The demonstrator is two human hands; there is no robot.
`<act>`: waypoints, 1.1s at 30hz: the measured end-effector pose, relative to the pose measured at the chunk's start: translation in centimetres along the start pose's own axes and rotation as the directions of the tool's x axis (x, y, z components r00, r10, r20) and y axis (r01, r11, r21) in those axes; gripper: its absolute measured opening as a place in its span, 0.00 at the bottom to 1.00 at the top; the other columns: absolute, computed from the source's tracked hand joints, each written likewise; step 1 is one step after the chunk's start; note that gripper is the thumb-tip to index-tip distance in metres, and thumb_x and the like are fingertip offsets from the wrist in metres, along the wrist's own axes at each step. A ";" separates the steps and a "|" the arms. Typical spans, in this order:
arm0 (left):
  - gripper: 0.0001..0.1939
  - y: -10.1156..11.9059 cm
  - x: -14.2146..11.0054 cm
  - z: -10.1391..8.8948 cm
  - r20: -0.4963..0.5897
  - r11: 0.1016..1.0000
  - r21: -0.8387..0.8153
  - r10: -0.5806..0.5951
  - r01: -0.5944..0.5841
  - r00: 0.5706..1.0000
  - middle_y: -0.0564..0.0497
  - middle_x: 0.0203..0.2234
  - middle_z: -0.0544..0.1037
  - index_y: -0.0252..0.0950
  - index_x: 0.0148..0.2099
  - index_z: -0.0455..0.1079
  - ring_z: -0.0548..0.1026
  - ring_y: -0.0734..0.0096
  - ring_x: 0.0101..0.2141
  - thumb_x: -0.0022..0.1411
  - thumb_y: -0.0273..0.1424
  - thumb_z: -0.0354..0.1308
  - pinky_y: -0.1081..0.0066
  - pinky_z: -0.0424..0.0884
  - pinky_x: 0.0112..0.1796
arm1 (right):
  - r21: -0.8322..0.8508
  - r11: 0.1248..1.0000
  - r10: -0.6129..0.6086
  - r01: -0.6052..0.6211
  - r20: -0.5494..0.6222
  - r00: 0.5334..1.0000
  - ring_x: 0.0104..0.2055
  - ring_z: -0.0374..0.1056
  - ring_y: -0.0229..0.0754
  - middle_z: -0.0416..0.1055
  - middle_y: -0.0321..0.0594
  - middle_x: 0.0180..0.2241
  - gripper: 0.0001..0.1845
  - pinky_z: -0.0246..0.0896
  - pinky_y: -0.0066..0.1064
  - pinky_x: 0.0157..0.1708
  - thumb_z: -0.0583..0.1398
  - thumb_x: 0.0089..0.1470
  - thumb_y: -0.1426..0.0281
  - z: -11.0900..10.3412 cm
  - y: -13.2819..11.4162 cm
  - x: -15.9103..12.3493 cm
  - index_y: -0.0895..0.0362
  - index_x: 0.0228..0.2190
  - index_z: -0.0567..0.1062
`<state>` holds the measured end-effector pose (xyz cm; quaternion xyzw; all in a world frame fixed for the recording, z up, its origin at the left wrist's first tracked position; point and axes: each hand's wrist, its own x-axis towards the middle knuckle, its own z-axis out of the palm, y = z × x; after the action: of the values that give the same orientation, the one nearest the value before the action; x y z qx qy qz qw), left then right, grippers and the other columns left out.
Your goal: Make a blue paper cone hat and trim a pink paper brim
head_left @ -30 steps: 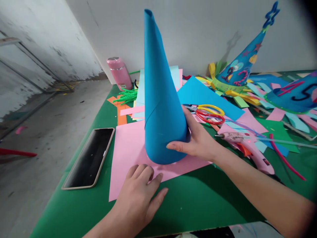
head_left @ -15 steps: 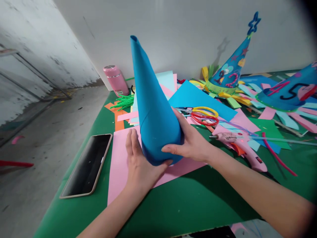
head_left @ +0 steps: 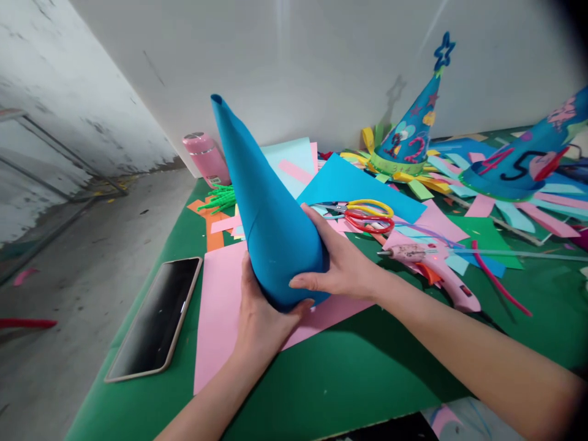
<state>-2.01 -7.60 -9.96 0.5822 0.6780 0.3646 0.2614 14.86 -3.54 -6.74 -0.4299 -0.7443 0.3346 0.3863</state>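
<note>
The left hand [head_left: 266,318] and right hand [head_left: 344,263] cup the tall blue paper cone [head_left: 271,226]'s base; pink paper sheet [head_left: 220,312] lies beneath.

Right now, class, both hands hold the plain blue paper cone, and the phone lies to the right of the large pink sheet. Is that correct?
Not quite: the head view shows the phone to the left of the large pink sheet. The left hand and right hand do both hold the plain blue paper cone.
</note>
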 end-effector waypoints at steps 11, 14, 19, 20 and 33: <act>0.60 1.2 0.0 -0.5 -0.003 0.991 0.127 -0.035 0.036 0.999 0.38 0.56 0.65 0.39 0.67 0.38 0.68 0.42 0.53 0.37 0.40 0.68 0.47 0.70 0.48 | -0.239 0.862 0.155 -0.448 -0.716 0.681 0.43 0.68 0.47 0.69 0.42 0.41 0.19 0.66 0.41 0.42 0.60 0.54 0.61 -7.2 2.3 -13.0 0.51 0.47 0.68; 0.59 1.4 0.0 -0.4 -0.030 0.990 0.132 -0.036 0.040 0.999 0.38 0.54 0.67 0.37 0.67 0.40 0.70 0.43 0.51 0.38 0.40 0.68 0.47 0.71 0.46 | -0.393 0.734 0.170 -0.554 -0.683 0.710 0.46 0.66 0.51 0.67 0.47 0.45 0.20 0.65 0.43 0.42 0.59 0.54 0.62 -7.1 3.6 -16.4 0.53 0.48 0.65; 0.59 1.3 0.1 -0.3 -0.033 0.988 0.153 -0.020 0.025 0.999 0.37 0.53 0.68 0.37 0.67 0.41 0.70 0.41 0.51 0.37 0.41 0.68 0.46 0.71 0.46 | -0.504 0.627 0.250 -0.593 -0.591 0.767 0.48 0.66 0.55 0.67 0.52 0.46 0.25 0.65 0.47 0.43 0.56 0.54 0.61 -6.6 5.5 -17.4 0.58 0.51 0.62; 0.59 1.3 0.1 -0.4 -0.032 0.987 0.159 -0.020 0.025 0.999 0.37 0.53 0.67 0.36 0.67 0.41 0.70 0.41 0.51 0.37 0.41 0.68 0.46 0.71 0.46 | -0.513 0.618 0.259 -0.596 -0.582 0.771 0.47 0.67 0.55 0.67 0.53 0.46 0.25 0.65 0.48 0.44 0.55 0.55 0.61 -6.6 5.7 -17.3 0.59 0.51 0.63; 0.60 0.6 0.4 -0.3 -0.018 0.990 0.140 -0.022 0.024 1.000 0.37 0.55 0.66 0.37 0.66 0.42 0.69 0.41 0.52 0.36 0.41 0.69 0.46 0.70 0.48 | -0.671 0.328 -0.131 -0.665 -0.729 0.672 0.42 0.70 0.55 0.73 0.54 0.42 0.25 0.65 0.40 0.42 0.56 0.55 0.61 -13.4 3.1 -17.2 0.62 0.50 0.70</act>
<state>-2.02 -7.22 -9.27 0.5883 0.7108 0.3178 0.2183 33.33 -15.51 -7.88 -0.7836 -0.5092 -0.2500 0.2535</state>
